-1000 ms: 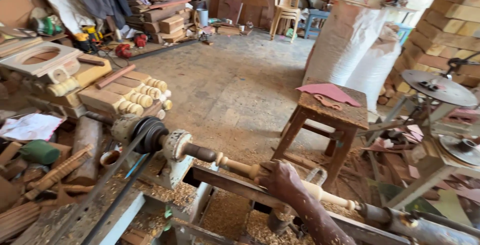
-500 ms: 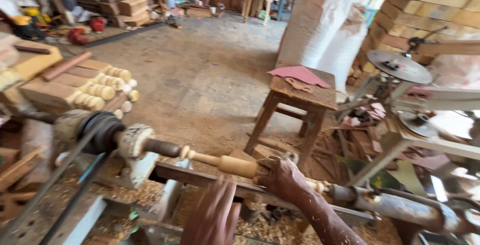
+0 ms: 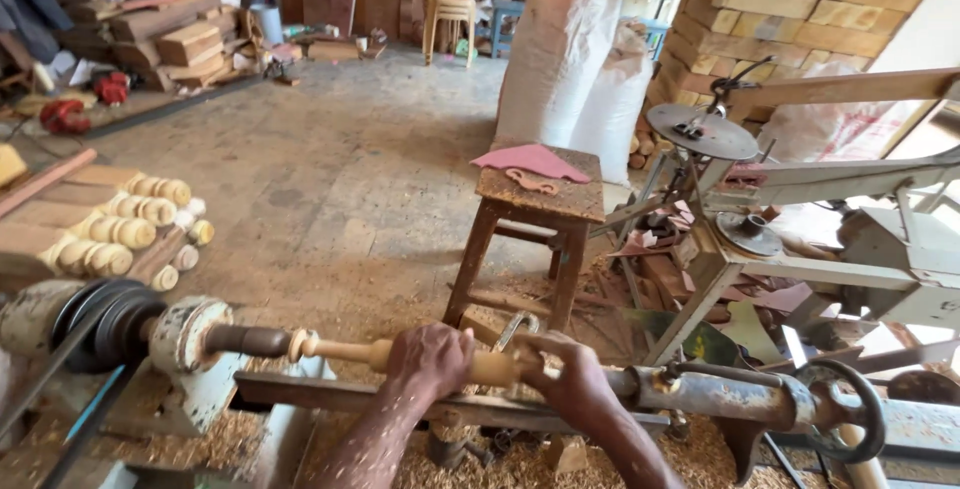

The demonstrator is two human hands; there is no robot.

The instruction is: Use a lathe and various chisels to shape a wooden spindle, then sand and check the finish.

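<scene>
A pale turned wooden spindle [image 3: 345, 351] is mounted on a wood lathe, between the headstock [image 3: 180, 334] on the left and the rusty tailstock [image 3: 735, 399] on the right. My left hand [image 3: 428, 359] is wrapped over the spindle near its middle. My right hand [image 3: 570, 374] grips the spindle's right end, close to the tailstock tip. A metal caliper-like tool [image 3: 510, 329] pokes up between the two hands. The black belt pulley [image 3: 100, 324] sits at the far left. The tailstock handwheel [image 3: 840, 409] is at the right.
A wooden stool [image 3: 530, 234] with a pink sheet [image 3: 530, 161] stands just beyond the lathe. Finished turned pieces [image 3: 130, 229] lie stacked at left. White sacks [image 3: 580, 74], a brick wall [image 3: 790, 9], a machine with a round disc [image 3: 700, 131] and sawdust [image 3: 480, 464] surround the area.
The view swung right and down toward the lathe. Both my hands came up from below and closed on the spindle; a second ago only one arm was reaching in.
</scene>
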